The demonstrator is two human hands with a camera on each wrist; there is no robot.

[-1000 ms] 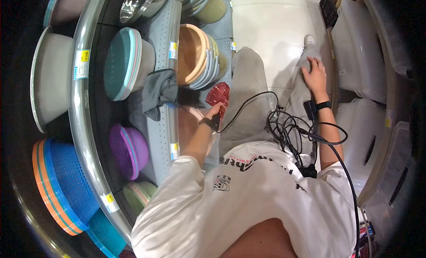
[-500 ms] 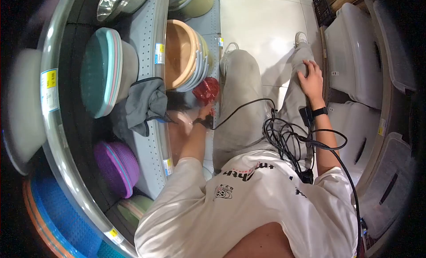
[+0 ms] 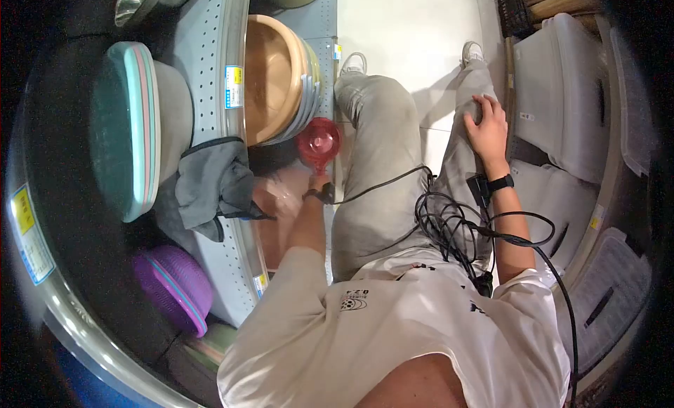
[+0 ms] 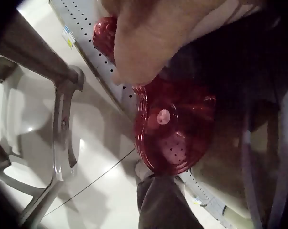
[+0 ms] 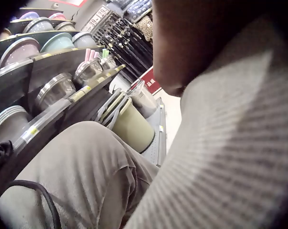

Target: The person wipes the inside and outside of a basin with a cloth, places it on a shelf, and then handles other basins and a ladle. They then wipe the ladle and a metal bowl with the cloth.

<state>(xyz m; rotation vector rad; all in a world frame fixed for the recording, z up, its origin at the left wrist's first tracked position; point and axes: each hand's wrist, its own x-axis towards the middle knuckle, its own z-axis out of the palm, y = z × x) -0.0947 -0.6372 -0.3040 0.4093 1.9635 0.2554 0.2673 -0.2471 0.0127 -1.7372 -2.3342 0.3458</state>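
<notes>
In the head view my left hand grips the handle of a translucent red water scoop, held low beside the lower shelf. Its round bowl points away from me, its inside facing up. The left wrist view shows the hand wrapped round the handle, whose end pokes out past the fingers, and the scoop's bowl with several ridges along its rim. My right hand lies on my right leg with its fingers slightly spread. Only a dark part of that hand shows in the right wrist view.
Stacked peach and grey buckets stand on the lower left shelf. Above are teal-rimmed basins, a purple basket and a grey cloth over the shelf edge. Clear storage boxes line the right. Black cables lie across my lap.
The red scoop has turned from a slanted, side-on pose to show its round bowl upward. The left shelves have shifted leftward in the head view. My right hand has stayed on the leg.
</notes>
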